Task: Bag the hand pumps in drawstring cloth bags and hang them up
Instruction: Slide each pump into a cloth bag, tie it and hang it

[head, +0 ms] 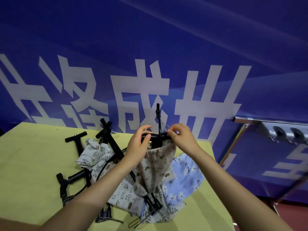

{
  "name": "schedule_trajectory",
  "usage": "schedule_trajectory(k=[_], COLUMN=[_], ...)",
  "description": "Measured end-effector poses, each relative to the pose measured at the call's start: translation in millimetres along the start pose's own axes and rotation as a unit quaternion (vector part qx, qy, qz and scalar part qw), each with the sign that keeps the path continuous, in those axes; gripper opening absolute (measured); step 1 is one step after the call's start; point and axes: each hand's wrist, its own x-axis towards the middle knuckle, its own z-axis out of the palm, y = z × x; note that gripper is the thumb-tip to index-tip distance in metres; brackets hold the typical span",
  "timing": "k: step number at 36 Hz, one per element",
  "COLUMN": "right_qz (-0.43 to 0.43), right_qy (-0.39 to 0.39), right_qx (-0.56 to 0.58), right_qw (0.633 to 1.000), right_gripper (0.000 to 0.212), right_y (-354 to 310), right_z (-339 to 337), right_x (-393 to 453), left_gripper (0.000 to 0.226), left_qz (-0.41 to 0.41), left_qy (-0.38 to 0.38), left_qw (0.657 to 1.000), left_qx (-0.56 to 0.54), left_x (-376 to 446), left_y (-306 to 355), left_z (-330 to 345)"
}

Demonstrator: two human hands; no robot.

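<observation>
We have one hand pump [158,139] in its beige drawstring bag [156,165]. Our left hand [139,144] and right hand [181,139] pinch its cords. Other pumps [78,144] on the surface [33,164] remain unbagged.

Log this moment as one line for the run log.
step: bagging | left hand: grips pump handle, cord | right hand: pinches handle end | beige bag: gathered below handle | hung: no

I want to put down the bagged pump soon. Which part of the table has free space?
The table is bare at its left, from the left edge to the loose pumps. The near right corner, beside the blue floral bag, is also bare. The middle is crowded with pumps and cloth bags.
</observation>
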Motion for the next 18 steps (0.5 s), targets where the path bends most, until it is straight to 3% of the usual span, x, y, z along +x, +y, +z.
schedule_trajectory(k=[3, 8, 11, 15, 18], right_qz=[-0.035, -0.018, 0.034, 0.106, 0.093], right_qy=[0.065, 0.052, 0.042, 0.031, 0.017], right_qx=[-0.038, -0.013, 0.118, 0.352, 0.362], right_qw=[0.997, 0.998, 0.992, 0.929, 0.927], right_gripper=[0.018, 0.024, 0.027, 0.030, 0.025], right_y=[-2, -15, -21, -20, -15], right_z=[1, 5, 7, -2, -3], right_x=[-3, -12, -13, -8, -7], left_gripper=[0.037, 0.037, 0.036, 0.037, 0.038], left_qz=[-0.016, -0.022, -0.024, -0.013, -0.014], left_qy=[0.023, 0.025, 0.035, 0.024, 0.010], left_qw=[1.000, 0.999, 0.999, 1.000, 1.000], left_qx=[0.011, 0.022, 0.026, 0.015, 0.006], left_x=[2, 5, 5, 2, -1], left_y=[1, 3, 2, 2, 2], left_z=[2, 0, -3, -6, -8])
